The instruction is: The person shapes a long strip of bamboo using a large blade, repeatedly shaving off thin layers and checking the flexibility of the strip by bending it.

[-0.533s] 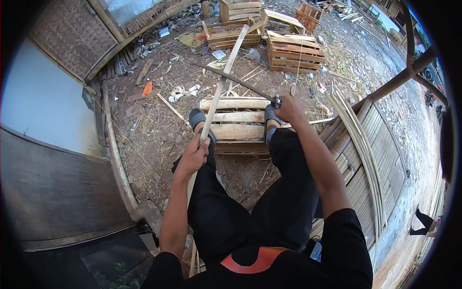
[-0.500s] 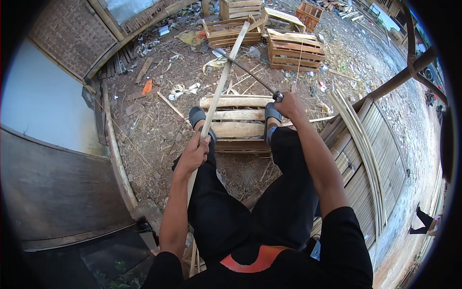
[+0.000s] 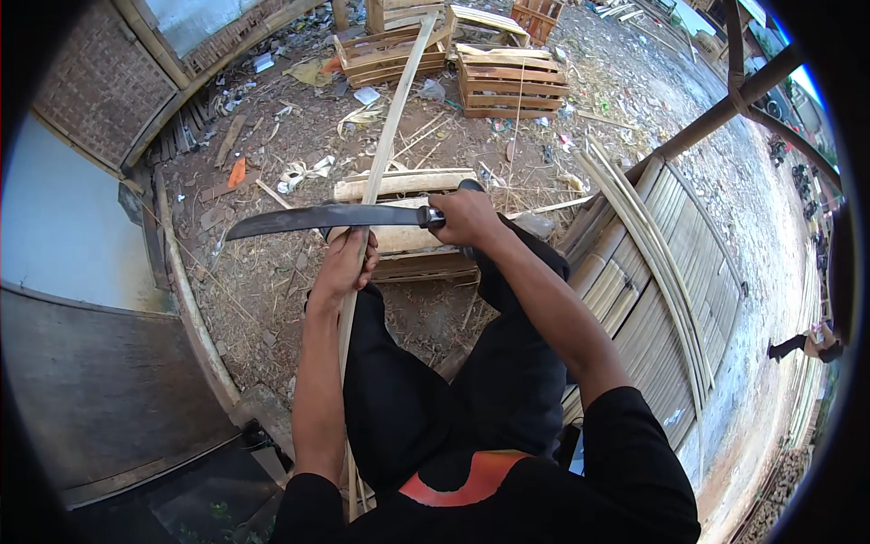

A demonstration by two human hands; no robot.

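Note:
My left hand (image 3: 343,261) is closed around a long pale bamboo strip (image 3: 395,118), which runs from beside my left thigh up toward the crates. A machete (image 3: 313,218) with a long, dark, curved blade is gripped by its handle in my right hand (image 3: 467,220). Its blade lies crosswise over the strip, just beyond my left fingers, with the tip pointing left. Whether the edge bites into the strip I cannot tell. Below the blade, between my feet, stands a slatted wooden crate (image 3: 408,184), partly hidden by my hands and the machete.
Several wooden crates (image 3: 512,82) stand farther off on the littered dirt ground. At right, long bamboo strips (image 3: 648,263) rest on a bamboo slat panel (image 3: 698,245). A wall (image 3: 68,199) and a dark board (image 3: 118,390) border the left. A person (image 3: 811,343) is at the far right.
The machete has swung from pointing up-left to lying nearly level, and its blade has come down the strip to near my left hand. My right hand has moved left and nearer. The view has shifted slightly.

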